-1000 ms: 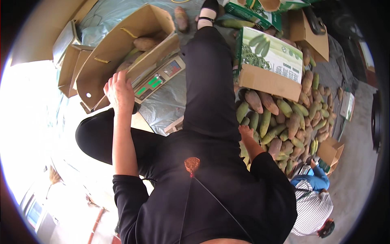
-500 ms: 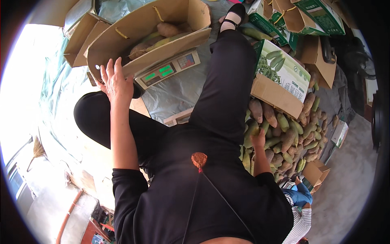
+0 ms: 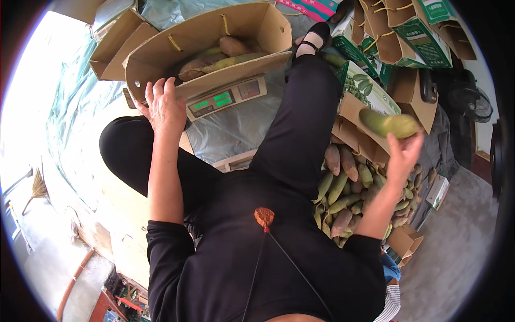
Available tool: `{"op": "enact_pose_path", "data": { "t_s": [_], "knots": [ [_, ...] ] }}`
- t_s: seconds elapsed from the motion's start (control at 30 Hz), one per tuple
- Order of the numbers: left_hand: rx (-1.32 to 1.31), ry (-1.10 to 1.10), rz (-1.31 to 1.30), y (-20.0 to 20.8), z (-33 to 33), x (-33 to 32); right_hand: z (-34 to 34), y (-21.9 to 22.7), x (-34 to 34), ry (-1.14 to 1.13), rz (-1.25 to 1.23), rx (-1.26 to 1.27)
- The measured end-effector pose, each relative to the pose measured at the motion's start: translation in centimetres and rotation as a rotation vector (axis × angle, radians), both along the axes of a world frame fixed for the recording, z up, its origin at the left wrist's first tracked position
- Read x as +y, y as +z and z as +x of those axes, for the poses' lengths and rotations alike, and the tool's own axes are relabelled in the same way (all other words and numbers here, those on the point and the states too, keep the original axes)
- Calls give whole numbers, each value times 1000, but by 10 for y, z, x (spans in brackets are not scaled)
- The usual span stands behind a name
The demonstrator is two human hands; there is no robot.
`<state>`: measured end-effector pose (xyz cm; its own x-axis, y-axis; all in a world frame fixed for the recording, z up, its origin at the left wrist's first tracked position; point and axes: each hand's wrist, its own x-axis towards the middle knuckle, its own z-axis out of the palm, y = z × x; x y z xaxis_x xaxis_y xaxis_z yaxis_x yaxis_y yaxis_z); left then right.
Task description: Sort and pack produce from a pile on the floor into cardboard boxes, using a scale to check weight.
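My right hand [image 3: 406,153] grips one end of a green radish [image 3: 389,123], holding it raised over the radish pile and in front of a printed box. The radish is slightly blurred. My left hand [image 3: 165,110] rests against the near left corner of a long open cardboard box [image 3: 241,67], its fingers stretched out along the flap edge. Inside that box lie several radishes [image 3: 232,46], some green, some brown with soil. Beneath the box is a digital scale [image 3: 252,88] with lit green displays.
A heap of green and soil-brown radishes [image 3: 343,188] lies by my right thigh. The printed box [image 3: 370,88] stands beyond it. More open boxes with yellow cord handles [image 3: 397,32] are at the far right. A fan [image 3: 469,99] stands at the right; a person in stripes [image 3: 390,303] is behind.
My right hand has lifted a green radish from the heap, up and to the right. My left hand stays at the box corner, its fingers less spread. The view has shifted slightly.
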<state>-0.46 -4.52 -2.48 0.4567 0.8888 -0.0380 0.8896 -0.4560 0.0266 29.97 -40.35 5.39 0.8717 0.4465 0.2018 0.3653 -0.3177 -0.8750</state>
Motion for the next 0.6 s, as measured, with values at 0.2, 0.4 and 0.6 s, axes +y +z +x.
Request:
{"op": "enact_pose_path", "data": {
  "t_s": [0.2,0.4,0.6],
  "knots": [
    [-45,-8,-1,0,-1,1,8,61,113,244,419,-185],
    [-36,-3,-12,1,-1,1,-18,26,220,445,560,160],
    [-30,2,-26,2,-1,0,-58,18,281,660,222,-35]
  ]
}}
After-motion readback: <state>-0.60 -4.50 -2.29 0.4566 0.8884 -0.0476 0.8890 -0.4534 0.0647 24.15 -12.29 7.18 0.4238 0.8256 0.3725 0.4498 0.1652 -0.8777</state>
